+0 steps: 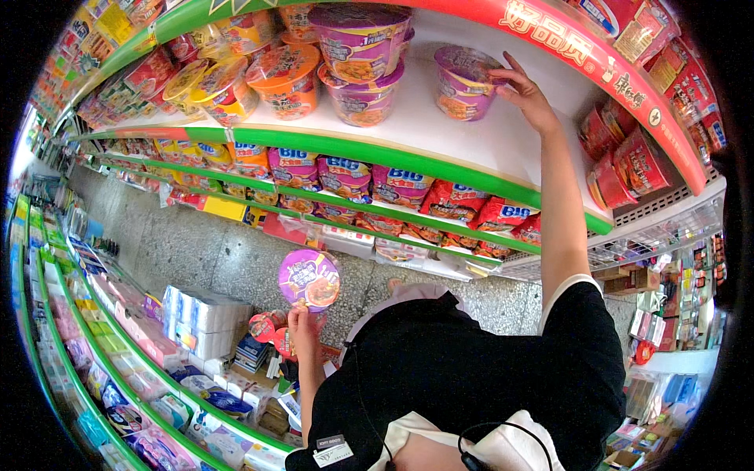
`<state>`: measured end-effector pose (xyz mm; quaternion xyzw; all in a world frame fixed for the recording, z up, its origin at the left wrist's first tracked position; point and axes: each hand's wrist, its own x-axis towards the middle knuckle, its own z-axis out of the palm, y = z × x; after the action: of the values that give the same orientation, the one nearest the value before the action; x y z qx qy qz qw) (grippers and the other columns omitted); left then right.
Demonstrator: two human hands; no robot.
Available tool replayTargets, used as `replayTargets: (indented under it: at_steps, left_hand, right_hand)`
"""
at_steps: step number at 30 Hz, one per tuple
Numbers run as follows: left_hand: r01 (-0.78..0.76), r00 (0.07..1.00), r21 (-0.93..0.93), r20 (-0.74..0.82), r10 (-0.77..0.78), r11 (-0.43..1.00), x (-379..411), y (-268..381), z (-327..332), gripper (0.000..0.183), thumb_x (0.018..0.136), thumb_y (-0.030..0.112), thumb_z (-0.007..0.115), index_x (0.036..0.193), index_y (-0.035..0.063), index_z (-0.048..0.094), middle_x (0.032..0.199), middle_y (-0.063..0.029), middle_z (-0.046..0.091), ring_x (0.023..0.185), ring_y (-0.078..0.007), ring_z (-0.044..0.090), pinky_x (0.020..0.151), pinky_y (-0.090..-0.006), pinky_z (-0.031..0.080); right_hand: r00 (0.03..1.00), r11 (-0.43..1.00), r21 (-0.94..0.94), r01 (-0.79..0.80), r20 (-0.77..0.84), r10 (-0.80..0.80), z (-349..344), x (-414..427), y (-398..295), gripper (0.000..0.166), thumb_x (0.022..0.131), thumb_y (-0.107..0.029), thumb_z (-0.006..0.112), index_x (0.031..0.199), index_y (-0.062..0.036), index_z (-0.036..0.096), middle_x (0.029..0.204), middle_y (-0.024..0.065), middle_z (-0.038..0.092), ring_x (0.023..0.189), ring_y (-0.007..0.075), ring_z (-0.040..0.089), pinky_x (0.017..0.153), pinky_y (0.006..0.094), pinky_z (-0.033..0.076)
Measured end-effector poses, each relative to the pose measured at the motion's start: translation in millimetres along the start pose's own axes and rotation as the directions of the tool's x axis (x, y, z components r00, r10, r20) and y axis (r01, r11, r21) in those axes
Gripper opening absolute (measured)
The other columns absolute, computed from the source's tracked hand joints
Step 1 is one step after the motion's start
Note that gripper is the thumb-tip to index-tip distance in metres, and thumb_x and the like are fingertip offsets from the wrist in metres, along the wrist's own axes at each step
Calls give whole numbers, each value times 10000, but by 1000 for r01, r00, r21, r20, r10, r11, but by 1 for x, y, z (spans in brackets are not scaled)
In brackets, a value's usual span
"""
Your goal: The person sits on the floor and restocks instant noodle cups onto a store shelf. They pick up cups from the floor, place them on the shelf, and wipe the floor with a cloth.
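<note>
My right hand (524,94) reaches to the upper shelf, its fingers spread at the right side of a purple instant noodle cup (466,85); whether it grips the cup is not clear. My left hand (300,321) pinches the lower edge of another purple noodle cup (310,279), whose printed lid faces up, over the aisle floor. Two stacked purple noodle cups (360,70) stand to the left on the shelf, beside an orange noodle cup (284,82) and a yellow one (224,88).
Red noodle cups (627,165) sit at the shelf's right end. Bagged noodles (344,176) line the lower shelf behind a green edge strip. At lower left are white wrapped paper packs (206,321), red-lidded noodle cups (268,327) and another stocked shelf (141,406).
</note>
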<state>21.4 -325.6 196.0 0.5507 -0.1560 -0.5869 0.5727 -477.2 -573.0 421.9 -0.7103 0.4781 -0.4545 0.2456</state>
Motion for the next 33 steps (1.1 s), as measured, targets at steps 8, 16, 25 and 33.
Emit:
replayTargets:
  at_steps: [8, 16, 25, 33]
  left_hand:
    - [-25, 999, -21, 22, 25, 999, 4, 1, -1, 88, 847, 194, 497, 864, 130, 439, 872, 22, 496, 802, -105, 509, 715, -392, 467]
    - [-13, 1000, 26, 21, 13, 1000, -2, 9, 7, 96, 852, 193, 485, 874, 111, 439, 918, -7, 509, 871, -129, 520, 731, -394, 461]
    - [-18, 996, 52, 94, 13, 999, -8, 28, 34, 102, 853, 175, 461, 886, 82, 437, 923, -34, 515, 864, -151, 537, 734, -364, 472]
    - [10, 987, 65, 157, -20, 998, -10, 38, 48, 104, 846, 168, 473, 893, 76, 458, 936, -41, 524, 883, -161, 540, 729, -356, 476]
  right_hand:
    - [962, 950, -312, -7, -262, -79, 36, -6, -4, 550, 682, -184, 679, 1189, -165, 465, 1360, 132, 204, 1258, 278, 203, 961, 370, 312]
    - [925, 874, -479, 79, -292, -243, 70, 22, 10, 632, 608, -197, 734, 1181, -149, 471, 1255, 166, 349, 1186, 292, 316, 957, 357, 319]
    - [924, 895, -427, 130, -274, -265, 78, 39, 8, 591, 622, -166, 724, 1165, -155, 490, 1236, 187, 373, 1155, 297, 371, 951, 352, 329]
    - [919, 876, -477, 65, -314, -239, 82, 42, 3, 545, 650, -156, 700, 1155, -148, 493, 1227, 190, 392, 1141, 305, 390, 944, 355, 337]
